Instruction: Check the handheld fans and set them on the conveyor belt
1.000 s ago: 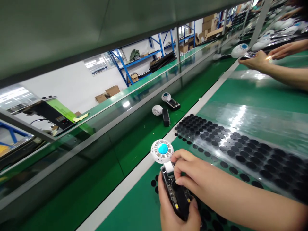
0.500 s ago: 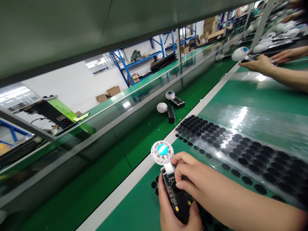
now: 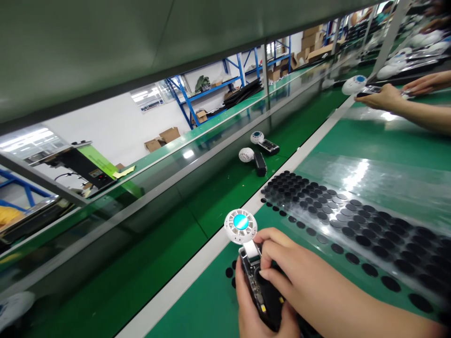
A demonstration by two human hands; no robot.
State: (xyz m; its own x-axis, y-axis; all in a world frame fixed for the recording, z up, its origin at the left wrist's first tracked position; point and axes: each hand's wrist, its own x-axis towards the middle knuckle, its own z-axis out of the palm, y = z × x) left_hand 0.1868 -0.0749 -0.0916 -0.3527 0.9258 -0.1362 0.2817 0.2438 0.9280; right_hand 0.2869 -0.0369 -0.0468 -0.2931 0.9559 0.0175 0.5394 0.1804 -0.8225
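A small white round fan head (image 3: 240, 226) with a blue centre sits on top of an open black handheld body (image 3: 259, 291), which shows a circuit board. My left hand (image 3: 262, 319) cups that body from below. My right hand (image 3: 285, 267) presses its fingers on the body's upper part, next to a white strip (image 3: 251, 249) at the neck. The hands hide much of the body. Several round black pads (image 3: 338, 220) lie on a transparent sheet just beyond my right hand.
A conveyor belt (image 3: 225, 197) runs alongside my green bench (image 3: 352, 141) behind a white rail (image 3: 225, 239), carrying similar fan parts (image 3: 255, 152). A co-worker's hands (image 3: 384, 96) hold a white fan (image 3: 354, 84) at the upper right. Blue shelving (image 3: 211, 89) and cardboard boxes stand beyond.
My whole view drifts slightly, while both hands keep the same hold on the fan. The fan parts on the belt shift right in view. The co-worker's hands shift slightly.
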